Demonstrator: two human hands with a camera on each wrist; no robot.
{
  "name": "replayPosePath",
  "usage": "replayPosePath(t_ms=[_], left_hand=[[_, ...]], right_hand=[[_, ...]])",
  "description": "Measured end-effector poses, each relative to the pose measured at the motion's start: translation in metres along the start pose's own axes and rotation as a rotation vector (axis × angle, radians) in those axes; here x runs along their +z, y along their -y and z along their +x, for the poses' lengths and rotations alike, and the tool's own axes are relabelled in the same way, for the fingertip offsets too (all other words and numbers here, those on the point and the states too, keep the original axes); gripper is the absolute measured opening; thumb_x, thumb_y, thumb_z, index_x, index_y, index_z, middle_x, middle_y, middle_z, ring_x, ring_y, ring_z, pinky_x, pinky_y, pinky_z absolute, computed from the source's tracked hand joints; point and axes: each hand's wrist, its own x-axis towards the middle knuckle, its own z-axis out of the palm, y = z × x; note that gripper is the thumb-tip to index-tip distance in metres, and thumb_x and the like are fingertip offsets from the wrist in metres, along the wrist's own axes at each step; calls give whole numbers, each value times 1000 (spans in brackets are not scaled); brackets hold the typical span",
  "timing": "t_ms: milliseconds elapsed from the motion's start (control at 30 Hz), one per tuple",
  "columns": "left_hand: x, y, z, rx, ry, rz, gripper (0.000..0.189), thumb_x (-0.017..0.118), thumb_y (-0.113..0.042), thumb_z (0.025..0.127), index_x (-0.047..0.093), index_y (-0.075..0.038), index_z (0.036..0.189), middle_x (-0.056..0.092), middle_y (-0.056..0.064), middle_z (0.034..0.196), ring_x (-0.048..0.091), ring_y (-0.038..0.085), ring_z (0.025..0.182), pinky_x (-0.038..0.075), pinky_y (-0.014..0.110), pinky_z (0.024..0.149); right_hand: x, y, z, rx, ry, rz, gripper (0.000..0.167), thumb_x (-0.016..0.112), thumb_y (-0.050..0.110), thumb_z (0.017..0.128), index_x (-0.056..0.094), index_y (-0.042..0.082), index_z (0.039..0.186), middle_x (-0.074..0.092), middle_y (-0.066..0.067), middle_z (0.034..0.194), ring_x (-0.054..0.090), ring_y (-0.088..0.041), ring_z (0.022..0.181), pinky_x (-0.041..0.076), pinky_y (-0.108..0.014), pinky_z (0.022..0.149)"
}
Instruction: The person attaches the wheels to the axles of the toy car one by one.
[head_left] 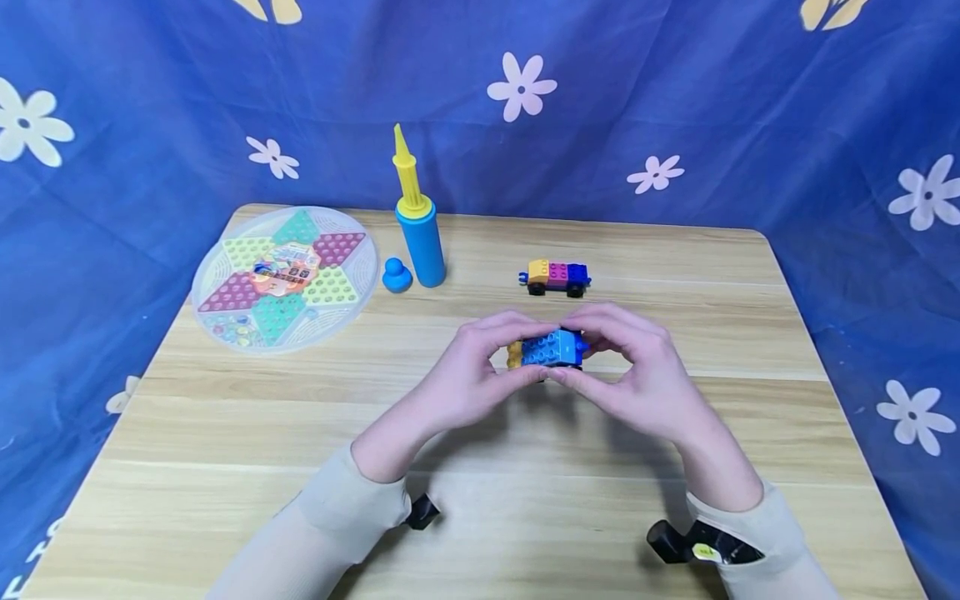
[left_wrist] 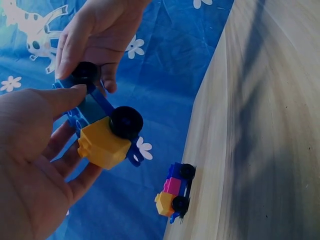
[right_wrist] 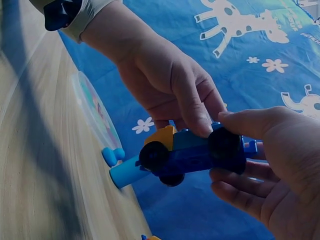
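Both hands hold a toy block car (head_left: 551, 349) above the middle of the table. It has light blue studded bricks on top, a yellow brick (left_wrist: 104, 143) at one end, a dark blue base and black wheels (right_wrist: 154, 156). My left hand (head_left: 480, 367) grips its sides near the yellow end with thumb and fingers. My right hand (head_left: 637, 367) pinches the opposite end, its fingertips close to the left ones. Behind the hands a second block car (head_left: 558, 277), yellow, pink and dark blue, stands on its wheels.
A round Chinese checkers board (head_left: 360, 292) lies at the back left of the wooden table (head_left: 525, 517). Beside it stand a blue hand pump (head_left: 423, 250) with a yellow nozzle and a small blue knob-shaped piece (head_left: 396, 275). A blue flowered cloth (head_left: 585, 150) hangs behind the table.
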Motion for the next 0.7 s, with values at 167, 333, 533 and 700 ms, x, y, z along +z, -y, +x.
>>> replayPosePath(t_ms=[167, 333, 533, 700], left_hand=[[1, -2, -1, -13, 2, 39, 45, 85, -11, 92, 73, -8, 134, 72, 1, 131, 65, 11, 123, 53, 31, 103], [1, -2, -1, -27, -14, 56, 42, 89, -10, 88, 76, -9, 128, 74, -1, 127, 66, 10, 121, 52, 31, 106], [1, -1, -1, -2, -42, 43, 42, 91, -9, 85, 78, -11, 125, 75, -4, 124, 66, 8, 119, 53, 31, 103], [-3, 2, -1, 15, -59, 42, 51, 93, -15, 85, 74, -14, 132, 71, -5, 133, 62, 11, 126, 52, 35, 106]], right_hand=[[0, -3, 0, -8, 30, -29, 48, 95, 11, 80, 77, 9, 124, 73, 4, 122, 72, -15, 102, 61, -28, 86], [2, -4, -1, -5, 34, -39, 45, 94, 9, 80, 78, 6, 122, 74, 1, 119, 73, -16, 103, 61, -29, 88], [4, -6, -3, -30, -7, 9, 45, 95, 0, 76, 80, 3, 118, 75, -1, 117, 74, -20, 102, 62, -27, 84], [3, -9, -6, -52, -54, 51, 46, 93, -8, 73, 80, 2, 117, 75, -7, 119, 73, -23, 105, 61, -28, 88]])
